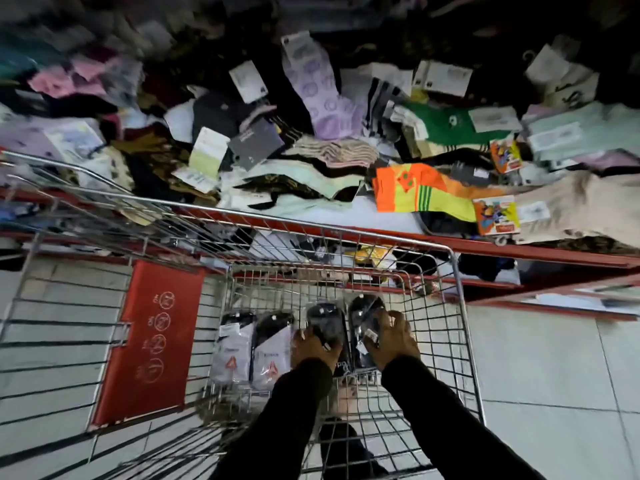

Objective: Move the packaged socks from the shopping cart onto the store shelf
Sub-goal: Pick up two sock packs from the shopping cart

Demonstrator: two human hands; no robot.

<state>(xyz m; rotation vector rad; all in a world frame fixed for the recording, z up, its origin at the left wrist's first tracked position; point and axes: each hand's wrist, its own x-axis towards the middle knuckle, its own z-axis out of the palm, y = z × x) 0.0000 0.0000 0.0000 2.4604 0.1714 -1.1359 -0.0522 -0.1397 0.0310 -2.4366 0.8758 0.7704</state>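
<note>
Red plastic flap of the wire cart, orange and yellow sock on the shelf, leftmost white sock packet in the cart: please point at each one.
Red plastic flap (pixel 150 341), head view, middle of its face.
Orange and yellow sock (pixel 420 194), head view, its middle part.
Leftmost white sock packet (pixel 232 351), head view, its white front.

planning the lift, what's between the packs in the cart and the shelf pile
In the head view, the cart's front wire wall stands between the sock packs and the shelf. Both hands, left and right, are on the dark packs.

Cart (pixel 455 306) top open — wire walls hem each side; shelf (pixel 519 252) heaped with loose socks (pixel 426 192).
</note>
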